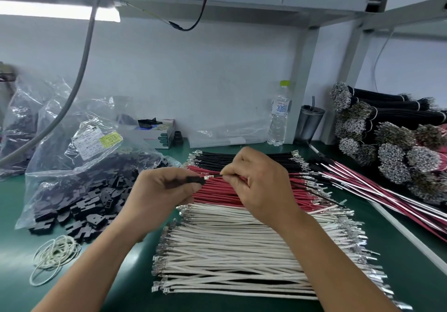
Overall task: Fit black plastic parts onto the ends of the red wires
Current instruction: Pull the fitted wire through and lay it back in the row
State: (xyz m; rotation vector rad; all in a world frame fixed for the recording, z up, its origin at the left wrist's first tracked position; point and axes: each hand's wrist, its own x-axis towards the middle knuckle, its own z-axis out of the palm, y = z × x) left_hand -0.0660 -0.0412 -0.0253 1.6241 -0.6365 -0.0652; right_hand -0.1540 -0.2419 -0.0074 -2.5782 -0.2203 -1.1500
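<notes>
My left hand (160,190) pinches a small black plastic part (193,180) above the wire piles. My right hand (262,186) pinches a wire just behind its silver terminal (211,177), and the terminal's tip touches the part's opening. Whether that wire is red or black is hard to tell at the fingertips. Under both hands lie loose red wires (217,192) with metal terminals, between a row of black wires (242,158) behind and a wide layer of white wires (229,251) in front. A clear bag (79,166) spills many more black plastic parts (84,210) on the left.
The bench is a green mat (101,275). White rubber bands (54,255) lie front left. At the right are bundles of black and red wires (387,147) and long red-and-white leads (387,190). A water bottle (279,118), a dark cup (310,123) and a small box (157,130) stand at the back.
</notes>
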